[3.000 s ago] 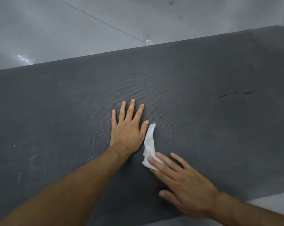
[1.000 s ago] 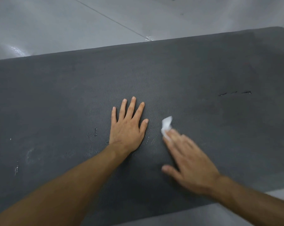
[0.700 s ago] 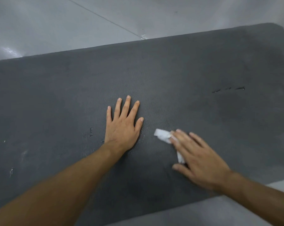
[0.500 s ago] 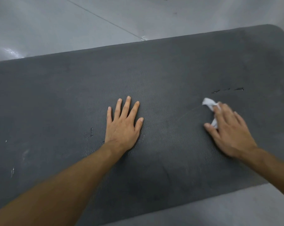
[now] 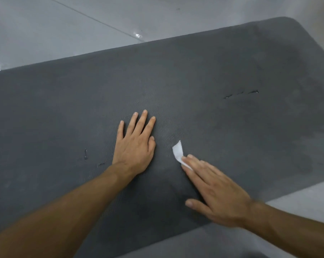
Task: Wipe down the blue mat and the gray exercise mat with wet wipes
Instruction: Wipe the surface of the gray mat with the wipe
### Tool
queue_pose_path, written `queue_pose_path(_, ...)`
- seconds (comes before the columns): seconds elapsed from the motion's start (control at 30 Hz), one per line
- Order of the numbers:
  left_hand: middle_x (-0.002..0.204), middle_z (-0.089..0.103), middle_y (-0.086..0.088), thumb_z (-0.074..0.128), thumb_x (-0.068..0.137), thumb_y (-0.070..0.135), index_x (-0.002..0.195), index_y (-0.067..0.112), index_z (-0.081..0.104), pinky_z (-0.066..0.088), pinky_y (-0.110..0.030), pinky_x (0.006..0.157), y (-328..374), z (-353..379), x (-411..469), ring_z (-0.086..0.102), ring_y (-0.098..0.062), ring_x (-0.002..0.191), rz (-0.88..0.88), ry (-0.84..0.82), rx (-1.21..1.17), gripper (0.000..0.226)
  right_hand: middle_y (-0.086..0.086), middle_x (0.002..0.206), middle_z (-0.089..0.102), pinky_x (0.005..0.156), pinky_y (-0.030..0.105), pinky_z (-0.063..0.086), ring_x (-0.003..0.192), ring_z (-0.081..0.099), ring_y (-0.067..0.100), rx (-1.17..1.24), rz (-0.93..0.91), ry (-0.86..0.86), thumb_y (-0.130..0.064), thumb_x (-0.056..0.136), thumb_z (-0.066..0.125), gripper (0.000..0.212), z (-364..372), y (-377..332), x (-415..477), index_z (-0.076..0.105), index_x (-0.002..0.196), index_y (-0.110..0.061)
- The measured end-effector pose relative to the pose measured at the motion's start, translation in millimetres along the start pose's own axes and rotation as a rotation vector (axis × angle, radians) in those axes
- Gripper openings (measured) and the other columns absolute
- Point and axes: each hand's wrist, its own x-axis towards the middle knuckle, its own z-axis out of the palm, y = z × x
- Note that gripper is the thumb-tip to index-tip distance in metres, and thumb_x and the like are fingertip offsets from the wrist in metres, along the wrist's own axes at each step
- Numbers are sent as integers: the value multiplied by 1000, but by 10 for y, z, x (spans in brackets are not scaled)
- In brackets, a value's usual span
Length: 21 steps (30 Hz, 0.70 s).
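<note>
In the head view, a gray mat (image 5: 194, 81) is seen spread flat on a pale tiled floor (image 5: 45, 34), filling most of the picture. The left hand (image 5: 135, 146) is laid palm down on the middle of the mat, fingers straight and slightly spread, nothing grasped. Just beside it, a white wipe (image 5: 178, 152) is pressed onto the mat under the straight fingertips of the right hand (image 5: 213, 190), which is blurred. A short row of dark nicks (image 5: 241, 94) is visible farther right on the mat.
</note>
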Motion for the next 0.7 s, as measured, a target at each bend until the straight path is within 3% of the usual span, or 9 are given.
queue_pose_path(0.13,174,-1,6,9,103,58,165,35,10,-2,-55,127,142,42,91,-6,-20,160,-28,-9,2,66,5,173,17,127,37,14,160,7,17,-65,-10,-14,-66,107,28,80,1,86,-11,28,162,-8)
queue_pose_path(0.33,174,3,5,14,101,60,165,34,15,2,-54,128,162,5,278,-2,-19,160,47,1,24,69,3,172,20,129,39,13,160,8,16,-128,482,109,-64,105,17,79,-119,1014,10,27,163,-11)
queue_pose_path(0.5,174,3,4,12,103,62,165,35,15,3,-50,129,386,-64,788,-1,-18,160,162,-24,59,67,6,171,19,128,37,10,159,10,19,38,784,213,-68,99,14,87,-243,1531,23,25,162,-9)
queue_pose_path(0.6,174,1,5,15,102,61,165,35,13,2,-49,129,590,-70,1166,-2,-19,160,201,-41,42,68,6,172,15,128,34,9,159,8,18,131,768,213,-69,98,16,88,-294,1398,141,20,163,-9)
queue_pose_path(0.7,174,0,6,16,103,61,165,36,13,1,-48,129,771,-66,1585,-3,-18,160,245,-49,33,67,2,174,6,129,34,8,160,4,16,111,545,141,-67,103,19,84,-281,1084,241,17,165,-11)
